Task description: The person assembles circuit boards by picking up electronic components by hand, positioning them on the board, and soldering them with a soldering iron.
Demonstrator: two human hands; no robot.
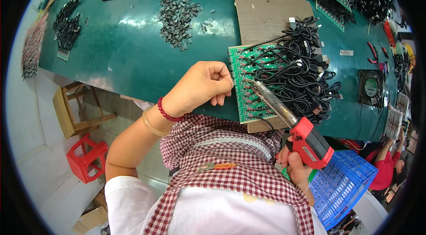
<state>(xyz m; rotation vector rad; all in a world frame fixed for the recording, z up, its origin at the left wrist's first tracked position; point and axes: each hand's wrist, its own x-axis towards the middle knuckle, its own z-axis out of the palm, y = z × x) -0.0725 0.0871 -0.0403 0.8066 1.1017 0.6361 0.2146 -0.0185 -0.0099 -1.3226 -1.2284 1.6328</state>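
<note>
Green circuit board (241,95) lies beside left hand (207,83), beyond right hand (297,167).

Electronics workshop, shown by a green bench (120,44) with circuit boards (240,95), cables (295,73), heaped parts (175,17), plus a soldering iron (308,142)
</note>
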